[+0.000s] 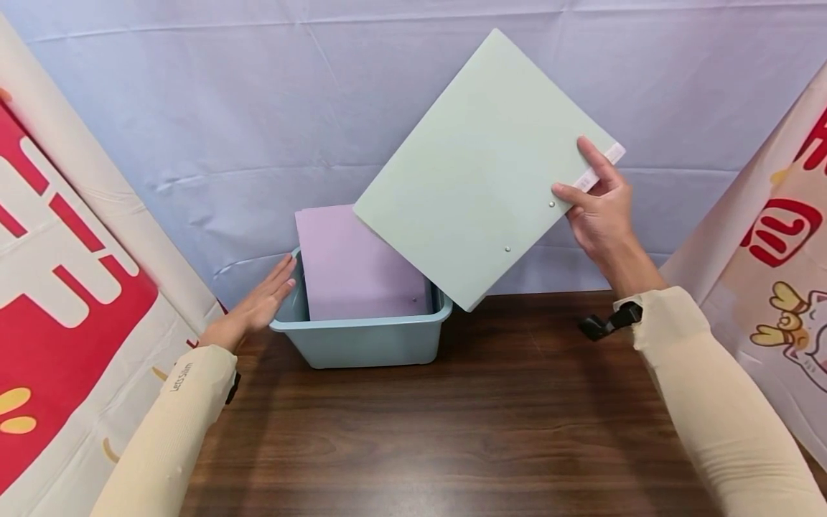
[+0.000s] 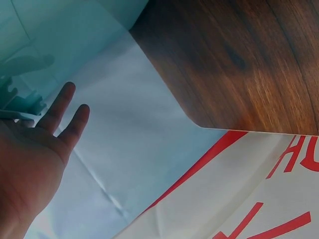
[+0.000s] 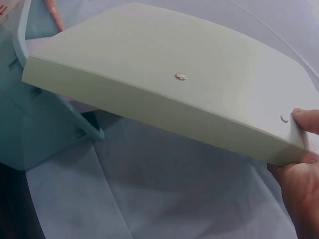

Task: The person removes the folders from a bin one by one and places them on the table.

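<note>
My right hand (image 1: 602, 208) grips a pale green binder (image 1: 478, 172) by one end, near a white label strip (image 1: 597, 169). The binder is held tilted in the air, its lower corner beside the tub's right rim. Two metal rivets and the spine (image 3: 164, 119) show in the right wrist view. A light purple binder (image 1: 362, 269) stands inside a blue plastic tub (image 1: 371, 345), partly overlapped by the green one. At the tub's left side, my left hand (image 1: 261, 298) has its fingers extended by the rim; in the left wrist view that hand (image 2: 37, 159) holds nothing.
The tub stands on a dark brown wooden table (image 1: 420, 431), near its back edge. A pale blue cloth (image 1: 226, 108) hangs behind. Printed red and white cloths hang at the left (image 1: 77, 301) and right (image 1: 775, 251) sides.
</note>
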A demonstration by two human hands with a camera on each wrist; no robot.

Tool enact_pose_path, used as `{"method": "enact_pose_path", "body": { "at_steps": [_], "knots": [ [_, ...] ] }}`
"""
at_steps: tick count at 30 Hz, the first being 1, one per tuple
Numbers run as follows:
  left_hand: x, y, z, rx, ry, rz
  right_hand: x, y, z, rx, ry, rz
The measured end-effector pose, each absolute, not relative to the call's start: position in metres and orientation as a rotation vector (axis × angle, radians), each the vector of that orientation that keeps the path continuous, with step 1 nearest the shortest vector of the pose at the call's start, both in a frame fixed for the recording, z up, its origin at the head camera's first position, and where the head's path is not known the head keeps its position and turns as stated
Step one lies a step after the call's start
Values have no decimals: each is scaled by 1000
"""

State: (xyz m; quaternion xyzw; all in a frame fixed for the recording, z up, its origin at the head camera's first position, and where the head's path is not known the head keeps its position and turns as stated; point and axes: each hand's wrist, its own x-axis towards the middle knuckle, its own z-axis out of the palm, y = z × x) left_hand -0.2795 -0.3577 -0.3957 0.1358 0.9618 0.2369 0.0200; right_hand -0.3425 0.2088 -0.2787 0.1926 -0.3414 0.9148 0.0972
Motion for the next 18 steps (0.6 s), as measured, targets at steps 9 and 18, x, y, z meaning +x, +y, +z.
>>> {"method": "enact_pose_path", "body": {
  "at_steps": [9,18],
  "knots": [
    [-281,-357,-396,427,2983,750,-342,228,-285,590,-981,2716],
    [-281,-356,-397,448,2992,777,-340,247,-292,571,-977,2722]
  ]
}}
